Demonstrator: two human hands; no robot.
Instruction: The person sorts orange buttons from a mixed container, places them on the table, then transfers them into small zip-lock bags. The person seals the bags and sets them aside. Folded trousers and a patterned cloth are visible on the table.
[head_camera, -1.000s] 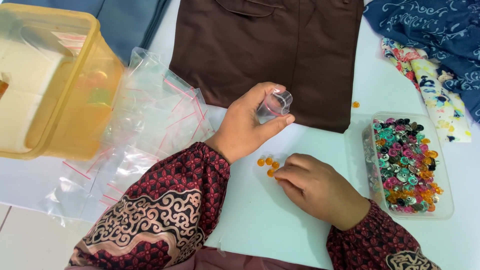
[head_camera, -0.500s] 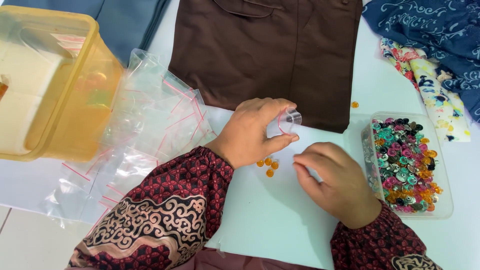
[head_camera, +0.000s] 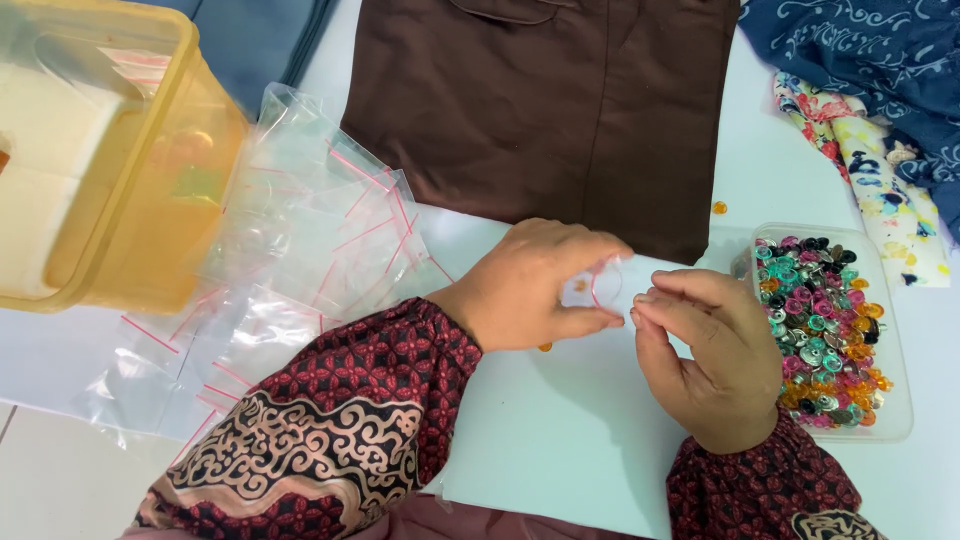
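My left hand (head_camera: 540, 285) holds a small clear zip bag (head_camera: 598, 286) with a red seal strip, its mouth held open toward the right. A small orange piece shows inside the bag. My right hand (head_camera: 710, 360) sits just right of the bag, fingertips pinched together at its mouth; what they pinch is hidden. Another orange button (head_camera: 545, 347) peeks out from under my left hand on the white table. Both wrists wear dark red patterned sleeves.
A clear tray of mixed coloured buttons (head_camera: 830, 330) lies to the right. A loose orange button (head_camera: 719, 208) lies by the folded brown cloth (head_camera: 550, 110). A heap of empty zip bags (head_camera: 300, 270) and a yellow plastic box (head_camera: 100, 150) are at left; blue and floral fabrics (head_camera: 860, 150) at top right.
My right hand lifted off the orange buttons on the table and rose to the bag's mouth. My left hand lowered and tilted the bag toward it, covering most of the loose buttons.
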